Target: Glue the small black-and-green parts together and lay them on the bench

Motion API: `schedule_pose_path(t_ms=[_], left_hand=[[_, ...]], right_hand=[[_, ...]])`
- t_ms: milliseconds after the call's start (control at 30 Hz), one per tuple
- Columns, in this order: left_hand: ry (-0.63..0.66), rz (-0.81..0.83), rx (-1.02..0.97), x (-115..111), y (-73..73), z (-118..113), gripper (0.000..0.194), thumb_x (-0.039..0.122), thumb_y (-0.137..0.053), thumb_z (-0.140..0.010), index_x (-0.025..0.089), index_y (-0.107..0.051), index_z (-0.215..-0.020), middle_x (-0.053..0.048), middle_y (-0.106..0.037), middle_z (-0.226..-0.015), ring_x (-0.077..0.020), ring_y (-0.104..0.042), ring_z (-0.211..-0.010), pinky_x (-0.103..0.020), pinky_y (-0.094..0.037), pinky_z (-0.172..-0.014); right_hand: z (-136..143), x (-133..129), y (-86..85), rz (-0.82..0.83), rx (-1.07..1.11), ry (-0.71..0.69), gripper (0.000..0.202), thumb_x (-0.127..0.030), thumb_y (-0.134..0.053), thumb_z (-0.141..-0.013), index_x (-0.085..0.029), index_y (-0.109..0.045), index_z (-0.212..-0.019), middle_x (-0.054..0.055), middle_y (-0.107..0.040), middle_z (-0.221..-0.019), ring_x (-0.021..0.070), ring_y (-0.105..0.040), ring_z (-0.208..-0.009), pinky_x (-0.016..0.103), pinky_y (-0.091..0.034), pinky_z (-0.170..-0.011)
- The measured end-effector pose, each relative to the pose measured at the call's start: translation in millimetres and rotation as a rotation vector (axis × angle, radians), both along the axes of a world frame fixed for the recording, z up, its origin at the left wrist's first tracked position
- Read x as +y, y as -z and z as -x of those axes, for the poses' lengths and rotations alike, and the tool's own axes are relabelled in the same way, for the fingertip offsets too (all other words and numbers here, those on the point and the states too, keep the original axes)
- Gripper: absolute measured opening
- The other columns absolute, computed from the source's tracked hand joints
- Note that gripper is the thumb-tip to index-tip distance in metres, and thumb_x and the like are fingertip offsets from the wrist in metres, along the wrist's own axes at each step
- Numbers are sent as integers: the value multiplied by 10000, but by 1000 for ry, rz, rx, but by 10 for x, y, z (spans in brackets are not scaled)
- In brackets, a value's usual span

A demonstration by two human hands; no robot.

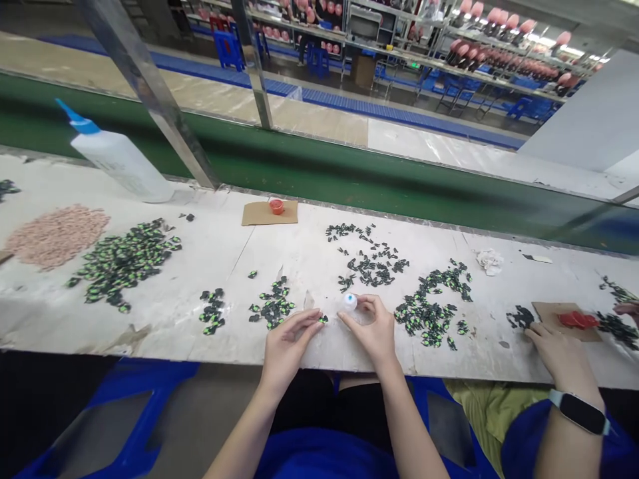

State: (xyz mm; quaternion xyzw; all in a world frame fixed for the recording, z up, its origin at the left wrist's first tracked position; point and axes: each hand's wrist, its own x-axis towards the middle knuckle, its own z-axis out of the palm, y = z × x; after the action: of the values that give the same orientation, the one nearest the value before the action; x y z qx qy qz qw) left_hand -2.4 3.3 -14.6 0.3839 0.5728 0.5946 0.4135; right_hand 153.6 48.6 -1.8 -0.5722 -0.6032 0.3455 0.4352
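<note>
1. My left hand (pixel 287 346) rests near the front edge of the bench (pixel 164 319), fingers stretched toward the right. The fingertips pinch one small black-and-green piece (pixel 323 320), pressed against the bench top.
2. My right hand (pixel 372 329) is just beside it, fingers curled. Thumb and forefinger grasp a small white round part with a blue centre (pixel 350 301), held at the fingertips just above the bench.
3. The two hands are close together, fingertips nearly meeting; the piece lies between them, the white part just up and to the right of it.
4. Left of my left hand: a small cluster of the same black-and-green pieces (pixel 272 306), then another smaller cluster (pixel 213 311) further left.
5. Far left: a big heap of black-and-green pieces (pixel 124 259), and beyond it a heap of pinkish bits (pixel 57 234).
6. Right of my right hand: another pile of black-and-green pieces (pixel 432 309). Behind my hands, a scatter of dark pieces (pixel 372 259), less green showing on these.
7. Back left, a white squeeze bottle with a blue nozzle (pixel 120 159), tilted over.
8. Back centre, a scrap of cardboard (pixel 259 213) with a small red cup (pixel 276 205) sitting on it.
9. A crumpled white wad (pixel 490 261) lies toward the right rear.
10. At the far right, a co-worker's hand (pixel 562 352), a watch (pixel 579 411) on the wrist, rests at a second piece of cardboard (pixel 549 311) bearing something red (pixel 578 320); cannot tell what it is.
11. A green belt (pixel 349 173) runs along behind the bench.
</note>
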Motion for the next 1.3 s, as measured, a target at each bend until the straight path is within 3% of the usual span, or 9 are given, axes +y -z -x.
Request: schedule_pose_path(t_ms=[200,300,400,567,800,1133,1300], left_hand=[[47,47,4,-11,13,-14,203,332,-754,-681,171,-752,-805,-78,-776,-845,-240,-743,-774,-339,-620,-786],[50,34,24,-3,21,-7,208,334,-749,-688,174,-754,-821,-76,-776,-846,-235,-743,-771,-335,-623,-780],[57,13,28,6,40,2,203,313,-751,-682,174,-755,-830,-76,-775,-858,-224,-742,-751,-325,-626,-765],[56,-1,33,4,81,6,197,323,-753,-684,176,-761,-815,-76,-774,-880,-217,-740,-743,-331,-627,-767],[83,76,6,-18,7,-3,195,322,-754,-690,178,-766,-821,-77,-777,-868,-253,-743,-833,-349,-622,-810],[61,82,-32,-77,-89,-39,231,335,-781,-653,172,-771,-816,-78,-777,-848,-251,-747,-770,-334,-634,-753],[111,67,-42,-78,-175,-97,244,372,-773,-680,169,-776,-815,-76,-774,-823,-248,-745,-764,-336,-634,-754]], right_hand=[[-418,106,-111,-10,-301,-149,541,-369,-791,-681,-234,-623,-1177,94,-682,-1164,272,-623,-1056,408,-536,-826],[-688,306,-174,-120,-473,-72,256,-289,-582,-883,-262,-684,-1116,77,-711,-1094,269,-587,-1030,453,-491,-873],[-803,536,-171,-162,-694,-62,212,-207,-539,-896,-233,-745,-939,81,-733,-951,270,-561,-930,434,-478,-845],[-737,707,-91,-142,-845,-107,218,-157,-535,-879,-230,-722,-793,79,-699,-848,252,-537,-834,372,-460,-740],[-651,655,-80,-128,-925,-125,196,-98,-520,-882,-197,-682,-927,92,-675,-871,257,-538,-858,359,-438,-742],[-582,646,-103,-127,-978,-150,123,-113,-597,-855,-187,-659,-778,101,-645,-822,274,-543,-891,364,-449,-766],[-508,608,-93,-128,-999,-193,216,-42,-518,-865,-162,-653,-982,123,-651,-896,271,-564,-885,350,-456,-716]])
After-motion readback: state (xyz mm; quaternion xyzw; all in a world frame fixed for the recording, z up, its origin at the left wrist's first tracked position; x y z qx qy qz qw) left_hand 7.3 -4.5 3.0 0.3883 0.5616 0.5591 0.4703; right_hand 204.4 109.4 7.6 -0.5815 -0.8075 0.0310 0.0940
